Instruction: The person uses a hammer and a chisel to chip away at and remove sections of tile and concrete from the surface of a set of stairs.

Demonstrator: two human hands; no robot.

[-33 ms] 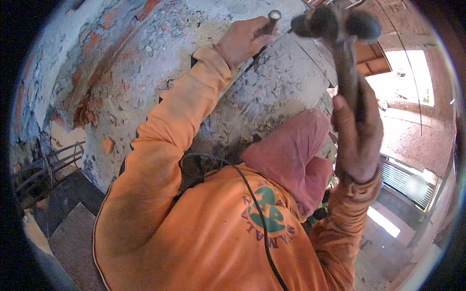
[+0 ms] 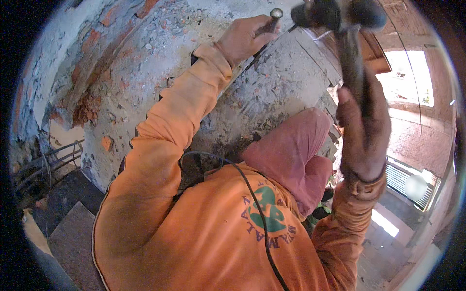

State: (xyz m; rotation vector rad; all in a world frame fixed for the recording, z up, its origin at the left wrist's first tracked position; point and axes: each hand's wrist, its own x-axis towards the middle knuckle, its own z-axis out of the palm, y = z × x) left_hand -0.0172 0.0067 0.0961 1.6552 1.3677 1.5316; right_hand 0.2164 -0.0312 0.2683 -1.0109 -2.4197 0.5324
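Lifted a little, up and to the right, since the earlier frame: held the hammer [image 2: 351,53] tight in the right hand [image 2: 366,131]. Kept the left hand [image 2: 242,40] wrapped round the rod [image 2: 276,14], apart from the hammer, over the grey surface [image 2: 145,87]. Looked chipped in spots, with red bits showing and plenty of grey left. Couldn't see the rod's low end. Looked blurry at the hammer's head, cut off on top.

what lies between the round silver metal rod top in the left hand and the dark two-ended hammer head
No object: the head view shows only a narrow gap between rod top and hammer head, with rough grey rubble-strewn surface visible behind.
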